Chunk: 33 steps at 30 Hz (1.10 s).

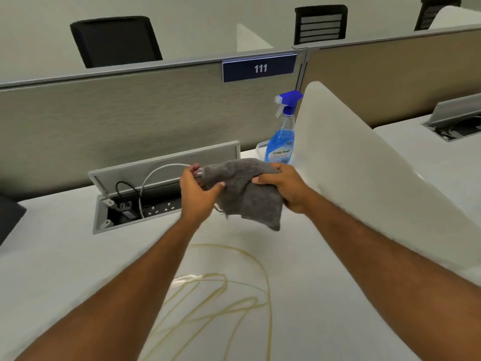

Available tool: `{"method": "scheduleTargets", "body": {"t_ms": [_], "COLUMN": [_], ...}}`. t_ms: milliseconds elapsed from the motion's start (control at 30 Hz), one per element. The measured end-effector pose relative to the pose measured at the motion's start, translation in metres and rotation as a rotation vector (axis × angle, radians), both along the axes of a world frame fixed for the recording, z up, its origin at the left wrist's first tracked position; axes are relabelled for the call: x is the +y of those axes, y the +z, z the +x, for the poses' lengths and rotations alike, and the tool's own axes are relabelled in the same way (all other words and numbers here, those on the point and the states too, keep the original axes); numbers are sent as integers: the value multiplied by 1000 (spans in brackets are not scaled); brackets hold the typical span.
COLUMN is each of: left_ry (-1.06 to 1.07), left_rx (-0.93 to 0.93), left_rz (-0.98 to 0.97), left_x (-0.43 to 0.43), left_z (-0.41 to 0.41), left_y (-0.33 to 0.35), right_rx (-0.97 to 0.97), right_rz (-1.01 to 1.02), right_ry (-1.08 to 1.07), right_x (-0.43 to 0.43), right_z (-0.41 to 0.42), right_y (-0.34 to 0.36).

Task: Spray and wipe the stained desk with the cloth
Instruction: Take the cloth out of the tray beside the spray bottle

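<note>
Both of my hands hold a grey cloth [247, 194] in the air above the white desk [65, 256]. My left hand [197, 194] pinches its left edge and my right hand [283, 186] grips its right side, with a corner hanging down. Looping yellowish stain lines [234, 290] cross the desk below my forearms. A spray bottle [282, 136] with blue liquid and a blue trigger head stands upright at the back of the desk, just behind my right hand.
An open cable tray [135, 204] with sockets and cords is sunk into the desk at left-centre. A white side divider [364, 178] rises on the right. A grey partition [117, 121] labelled 111 backs the desk. A dark object [10, 214] sits at the left edge.
</note>
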State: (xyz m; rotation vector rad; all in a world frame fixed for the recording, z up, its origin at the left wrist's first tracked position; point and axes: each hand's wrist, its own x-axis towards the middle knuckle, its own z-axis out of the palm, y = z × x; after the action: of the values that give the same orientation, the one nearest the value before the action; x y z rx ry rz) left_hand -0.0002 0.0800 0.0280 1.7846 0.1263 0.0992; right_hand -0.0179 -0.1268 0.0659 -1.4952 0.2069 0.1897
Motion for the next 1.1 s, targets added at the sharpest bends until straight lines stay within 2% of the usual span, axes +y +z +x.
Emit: {"method": "scheduleTargets", "body": {"t_ms": [67, 200, 333, 433, 533, 600, 667, 767, 833, 867, 900, 967, 1000, 1033, 1100], "left_ry": [42, -140, -355, -442, -437, -397, -311, -108, -43, -39, -34, -26, -19, -9, -19], "left_rx": [-67, 33, 115, 228, 344, 359, 385, 400, 438, 466, 491, 523, 540, 553, 540], "left_rz": [35, -346, -489, -760, -1013, -1114, -1145, -1146, -1174, -1198, -1218, -1258, -1266, -1266, -1262], "left_x": [-2, -3, 17, 39, 59, 70, 78, 91, 96, 97, 98, 98, 98, 97, 97], "left_z": [-23, -72, -102, -117, -131, -139, -145, -151, -153, -153, -153, -151, -150, -148, -144], "left_y": [2, 20, 26, 24, 21, 17, 13, 3, -2, -2, -3, -7, -9, -11, -16], "right_rx": [-1, -42, -103, -63, -30, -53, -159, -396, -400, -284, -98, 265, 371, 424, 439], "right_rz": [40, 32, 91, 165, 132, 65, -73, -400, -526, -509, -397, 13, 218, 365, 504], "right_ry": [-5, 25, 80, 122, 188, 240, 241, 63, -122, -170, -158, 5, 86, 121, 122], "right_x": [27, 74, 108, 123, 132, 137, 136, 121, 108, 102, 98, 93, 92, 91, 90], "right_z": [-17, -49, -81, -99, -112, -118, -125, -131, -129, -127, -126, -125, -126, -128, -129], "right_y": [5, 8, 12, 17, 18, 18, 12, -3, -18, -24, -27, -37, -43, -49, -58]}}
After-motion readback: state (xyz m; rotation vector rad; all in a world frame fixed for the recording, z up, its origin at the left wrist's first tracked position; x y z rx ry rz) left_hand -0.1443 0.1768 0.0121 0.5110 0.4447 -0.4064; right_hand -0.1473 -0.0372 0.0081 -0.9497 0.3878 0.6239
